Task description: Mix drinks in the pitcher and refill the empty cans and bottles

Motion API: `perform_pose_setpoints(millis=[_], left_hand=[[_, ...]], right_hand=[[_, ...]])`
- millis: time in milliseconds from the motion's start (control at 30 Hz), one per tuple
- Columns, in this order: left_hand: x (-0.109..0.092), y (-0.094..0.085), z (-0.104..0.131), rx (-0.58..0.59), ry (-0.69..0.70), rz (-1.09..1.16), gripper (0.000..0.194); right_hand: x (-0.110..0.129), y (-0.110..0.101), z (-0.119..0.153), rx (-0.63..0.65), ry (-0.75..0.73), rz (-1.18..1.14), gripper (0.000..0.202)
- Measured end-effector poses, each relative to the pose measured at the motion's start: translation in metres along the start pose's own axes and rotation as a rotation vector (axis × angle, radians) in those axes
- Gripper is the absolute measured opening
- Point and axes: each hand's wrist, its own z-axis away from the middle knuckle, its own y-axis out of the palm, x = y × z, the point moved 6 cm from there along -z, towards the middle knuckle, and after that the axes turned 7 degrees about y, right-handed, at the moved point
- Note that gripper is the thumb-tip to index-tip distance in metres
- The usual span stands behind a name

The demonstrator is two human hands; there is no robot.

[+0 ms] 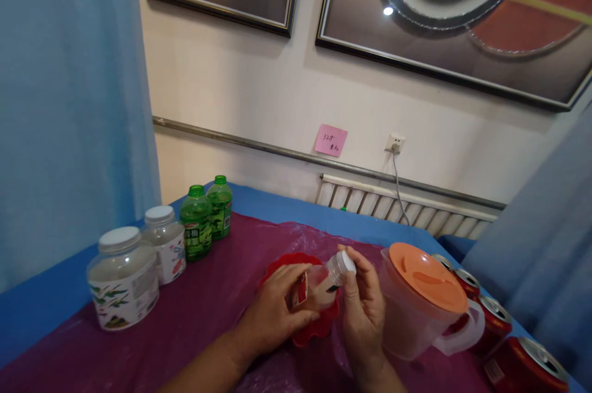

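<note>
My left hand (272,310) is wrapped around a small clear bottle (319,291) with a red label, held tilted with its neck up and to the right. At the bottle's mouth, the thumb and fingers of my right hand (363,303) grip its white cap (345,262). The cap sits on the neck; whether it is loose I cannot tell. Beneath the bottle lies a red scalloped dish (308,337), partly hidden by my hands. Just right of my right hand stands a clear plastic pitcher (402,325) with an orange lid (428,276).
On the left stand two white-capped jars (123,282) (166,248) and two green bottles (197,226) (221,208). Several red cans (522,365) line the right edge. Purple plastic sheeting (194,331) covers the blue table (259,198). A radiator (365,198) is behind it.
</note>
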Motion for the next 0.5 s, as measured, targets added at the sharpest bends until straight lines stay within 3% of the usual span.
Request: perform_pose_setpoints(millis=[500], left_hand=[[0.0009, 0.0026, 0.0017, 0.022, 0.020, 0.013, 0.072]], right_hand=[[-0.0010, -0.0077, -0.0013, 0.015, -0.080, 0.116, 0.034]])
